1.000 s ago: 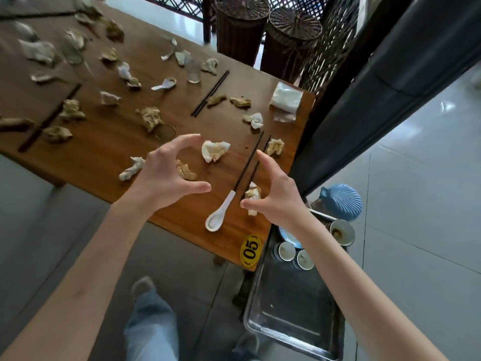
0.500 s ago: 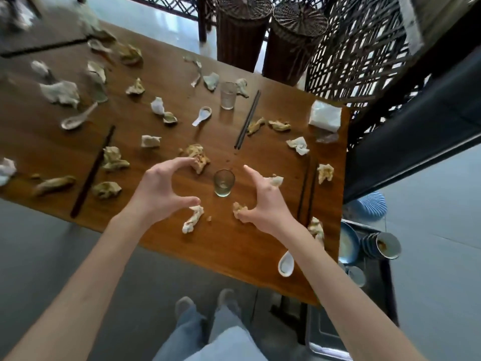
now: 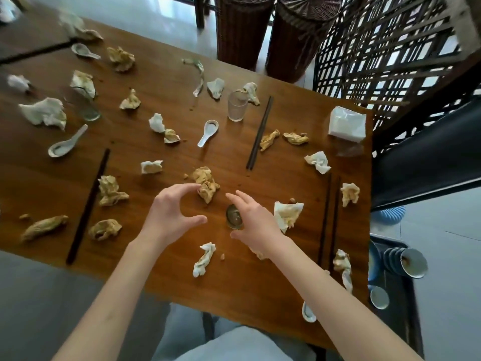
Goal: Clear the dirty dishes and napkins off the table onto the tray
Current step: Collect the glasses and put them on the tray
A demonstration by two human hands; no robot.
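On my far left I see a white spoon (image 3: 67, 144) lying near the table (image 3: 260, 295) edge at about nine o'clock from my hands, with a pair of dark chopsticks (image 3: 88, 207) running diagonally just right of it. Two stained napkins (image 3: 110, 191) sit beside those chopsticks, one above the other.

My left hand (image 3: 170, 216) hovers over the wood, fingers and thumb spread in a wide curve and holding nothing; its fingertips are just beside a crumpled brown napkin (image 3: 206, 184) at its one o'clock. A twisted white napkin (image 3: 204, 259) lies at five o'clock from that hand.

Between my hands stands a small glass (image 3: 234, 217). My right hand (image 3: 256, 224) is at its right side, fingers loosely bent with the thumb near the rim; I cannot tell whether it is touching the glass, and it does not look clamped on it.

At twelve o'clock, further up the table, stand a second spoon (image 3: 208, 131), a tall clear glass (image 3: 237, 106) and another chopstick pair (image 3: 260, 132).

Right of my right hand lies a flat stained napkin (image 3: 287, 214), then two more chopsticks (image 3: 329, 220) pointing toward twelve. A white napkin pack (image 3: 347, 123) sits at the table's far right corner, around one o'clock.

Off the table's right edge, at about four o'clock, the tray (image 3: 406, 308) holds a stack of blue bowls (image 3: 406, 261) on its side and a small cup (image 3: 379, 297).
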